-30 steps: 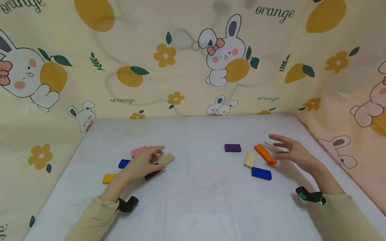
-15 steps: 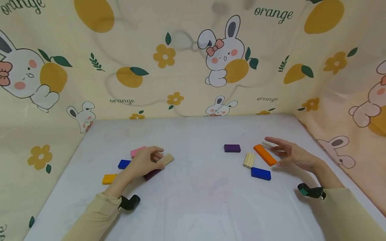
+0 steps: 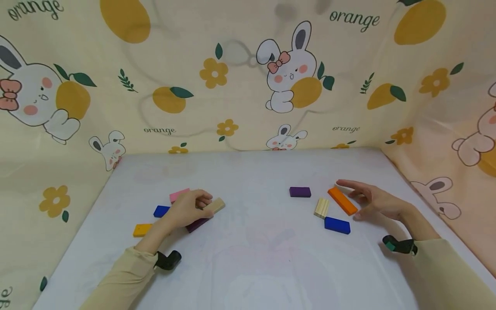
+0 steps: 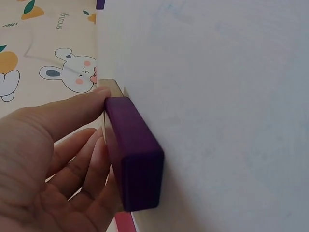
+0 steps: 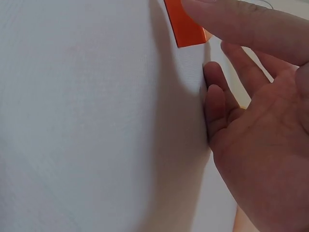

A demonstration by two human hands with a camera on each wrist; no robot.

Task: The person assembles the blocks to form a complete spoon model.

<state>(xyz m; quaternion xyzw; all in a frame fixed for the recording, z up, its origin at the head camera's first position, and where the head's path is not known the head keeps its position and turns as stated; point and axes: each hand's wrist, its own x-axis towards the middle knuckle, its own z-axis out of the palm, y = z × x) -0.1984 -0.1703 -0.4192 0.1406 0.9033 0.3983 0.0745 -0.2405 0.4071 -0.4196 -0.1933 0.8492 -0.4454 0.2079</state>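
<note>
My left hand (image 3: 186,211) is bent over a natural-wood block (image 3: 216,206) and a dark purple block (image 3: 198,224) at left. In the left wrist view, the thumb tip meets the far end of the purple block (image 4: 135,135), by the wooden block (image 4: 112,87). The other fingers curl behind them; whether they pinch either block is unclear. My right hand (image 3: 381,202) spans an orange block (image 3: 342,201), index finger near its far end and thumb beside its near end. The right wrist view shows the thumb over the orange block (image 5: 186,26), other fingers loose.
On the left lie a pink block (image 3: 179,195), a blue block (image 3: 160,211) and a yellow block (image 3: 142,230). Near the right hand are a purple block (image 3: 300,192), a striped wooden block (image 3: 321,208) and a blue block (image 3: 337,225). Patterned cloth (image 3: 240,86) borders the white table (image 3: 252,258).
My left thumb and fingers have drawn closer together at the wooden and purple blocks. My right hand has shifted slightly left, its index finger lowering toward the orange block's far end. The blocks look unmoved.
</note>
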